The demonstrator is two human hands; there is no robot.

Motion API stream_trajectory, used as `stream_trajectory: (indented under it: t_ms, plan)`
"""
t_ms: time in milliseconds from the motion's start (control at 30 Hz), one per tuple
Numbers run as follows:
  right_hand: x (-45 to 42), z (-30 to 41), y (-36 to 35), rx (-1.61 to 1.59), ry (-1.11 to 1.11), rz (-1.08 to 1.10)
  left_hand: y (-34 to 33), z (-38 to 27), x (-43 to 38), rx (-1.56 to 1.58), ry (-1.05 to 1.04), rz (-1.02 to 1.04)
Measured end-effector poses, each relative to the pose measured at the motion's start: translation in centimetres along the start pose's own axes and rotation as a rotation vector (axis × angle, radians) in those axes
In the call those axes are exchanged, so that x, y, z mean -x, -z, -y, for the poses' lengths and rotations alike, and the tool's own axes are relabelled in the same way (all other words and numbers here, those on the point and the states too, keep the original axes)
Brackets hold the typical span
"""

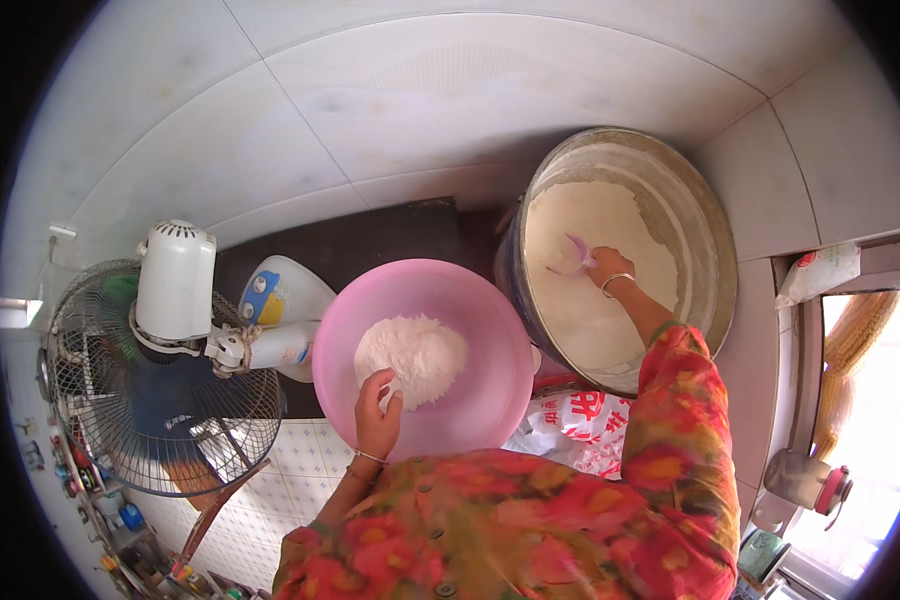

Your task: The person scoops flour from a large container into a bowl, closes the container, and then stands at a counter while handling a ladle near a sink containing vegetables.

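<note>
A pink plastic basin [487, 360] stands before me, with a heap of white flour [420, 356] in it. My left hand [379, 416] is over the basin's near left side beside the heap, thumb and fingers apart, holding nothing. To the right is a large, deep metal tub [709, 247] with a broad layer of pale flour [607, 315] inside. My right hand [613, 271] reaches into this tub and grips the handle of a translucent purple scoop [570, 256]. The scoop's bowl is at the flour, partly sunk in it as far as I can tell.
An electric fan [176, 281] with a wire guard stands at the left, near a white patterned container [270, 289] on a dark surface [360, 232]. White plastic bags with red print [585, 420] lie below the tub. A bottle [799, 480] stands by the window at right.
</note>
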State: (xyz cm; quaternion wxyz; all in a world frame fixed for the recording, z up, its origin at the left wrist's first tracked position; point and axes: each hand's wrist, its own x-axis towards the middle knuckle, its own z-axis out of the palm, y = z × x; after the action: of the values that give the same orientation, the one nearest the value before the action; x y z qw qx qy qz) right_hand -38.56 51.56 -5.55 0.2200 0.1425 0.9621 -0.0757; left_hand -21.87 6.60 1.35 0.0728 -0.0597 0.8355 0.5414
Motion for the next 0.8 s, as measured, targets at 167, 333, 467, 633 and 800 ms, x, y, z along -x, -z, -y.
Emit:
stream_trajectory:
  t_ms: [167,333,467,633,800]
  plan:
    - [-0.9,1.3,-2.3,-0.127,-0.067,-0.080,-0.2,0.3,0.4,0.018,0.004,-0.005]
    - [1.1,1.5,0.5,-0.179,0.077,-0.103,-0.2,-0.2,0.3,0.017,-0.055,0.042]
    - [2.7,0.1,3.4,-0.309,0.157,-0.154,0.3,-0.6,-0.1,0.015,-0.097,0.068]
    - [4.7,-1.4,5.3,-0.522,0.182,-0.229,0.5,-1.0,0.1,0.051,-0.139,0.085]
    - [8.2,-1.6,6.9,-0.656,0.184,-0.249,0.7,-1.2,0.3,0.050,-0.176,0.089]
